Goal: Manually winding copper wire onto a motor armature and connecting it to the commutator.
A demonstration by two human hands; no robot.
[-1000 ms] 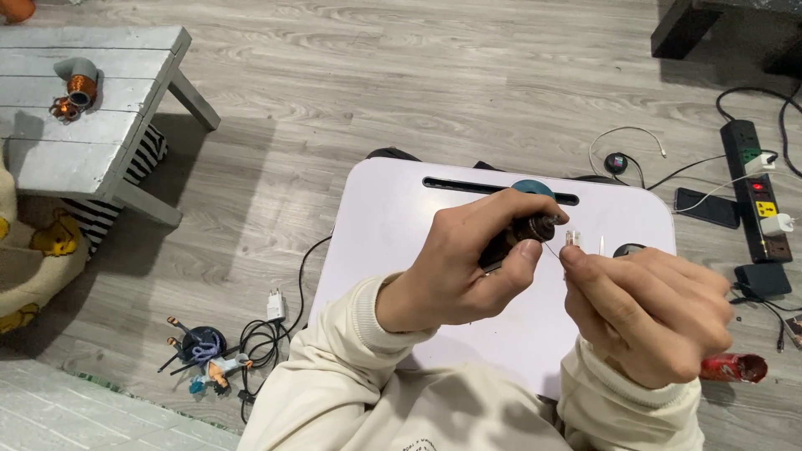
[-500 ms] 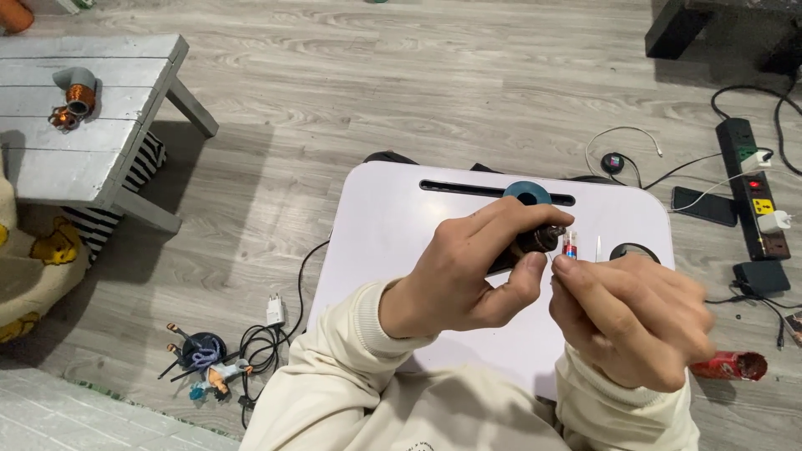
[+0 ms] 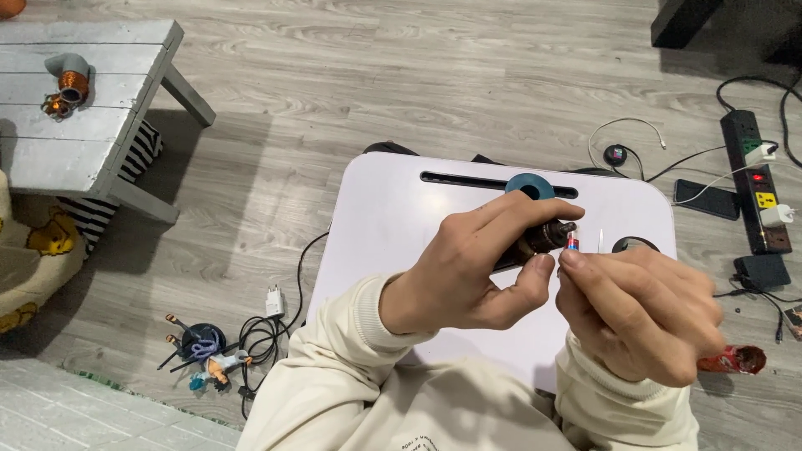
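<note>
Dark cylinder [image 3: 541, 240], a small barrel-shaped part, is held by the left hand [image 3: 468, 267] above the white surface [image 3: 393, 217]. The fingers of this hand are curled around its body and the thumb [image 3: 526, 284] presses from below, so only the front end shows. Its long axis goes from the palm toward the right and a little up in the picture, and the open end points at the right hand [image 3: 639, 313].

The right hand is pressed together in a pinch; between thumb and forefinger it holds a tiny red and blue piece [image 3: 572, 242], which is just at the tip of the cylinder, touching or almost touching, I cannot tell which. So the small piece lies directly in line with the cylinder's axis. Two thin clear pins [image 3: 600, 240] stand out just beside it.

Farther out on the surface lie a blue ring [image 3: 530, 185] near the long slot [image 3: 468, 179], and a dark round hole [image 3: 635, 245] behind the right hand.
</note>
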